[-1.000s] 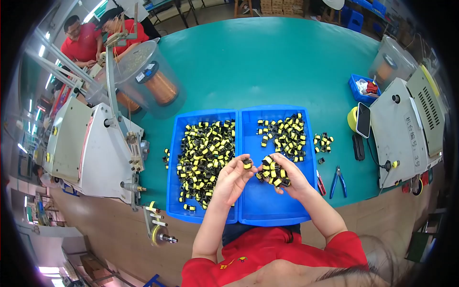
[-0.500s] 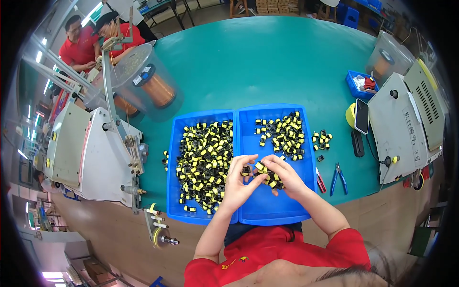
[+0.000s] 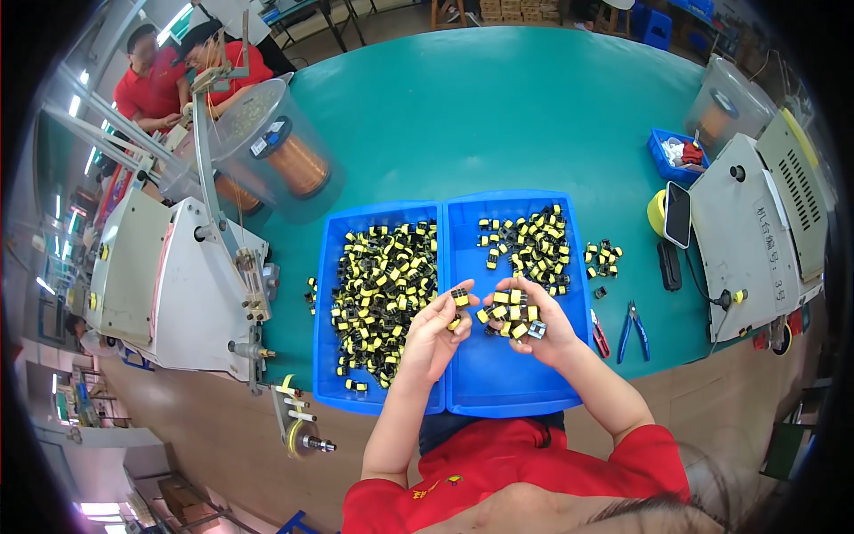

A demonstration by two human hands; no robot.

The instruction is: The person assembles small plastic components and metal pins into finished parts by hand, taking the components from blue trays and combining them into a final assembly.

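Note:
My left hand (image 3: 431, 343) pinches a small black coil bobbin wrapped in yellow tape (image 3: 460, 297) between thumb and fingers. Another such bobbin shows lower in the same hand. Close by on the right, my right hand (image 3: 551, 327) is curled around a cluster of several taped coil bobbins (image 3: 509, 312). Both hands are above the right blue tray (image 3: 503, 383), which has a loose group of bobbins (image 3: 541, 245) toward its far right. The left blue tray (image 3: 322, 356), side by side with it, is heaped with similar bobbins (image 3: 378, 285).
Right of the trays lie a few loose bobbins (image 3: 603, 258), red-handled pliers (image 3: 600, 336) and blue-handled cutters (image 3: 633, 331). White machines (image 3: 191, 285) flank both sides. A copper wire spool (image 3: 298, 167) stands in a clear bucket. Two people in red work at far left.
My hands have drawn apart, opening a gap between them. The left one now holds a bobbin up at its fingertips, while the cluster in the right shows more fully.

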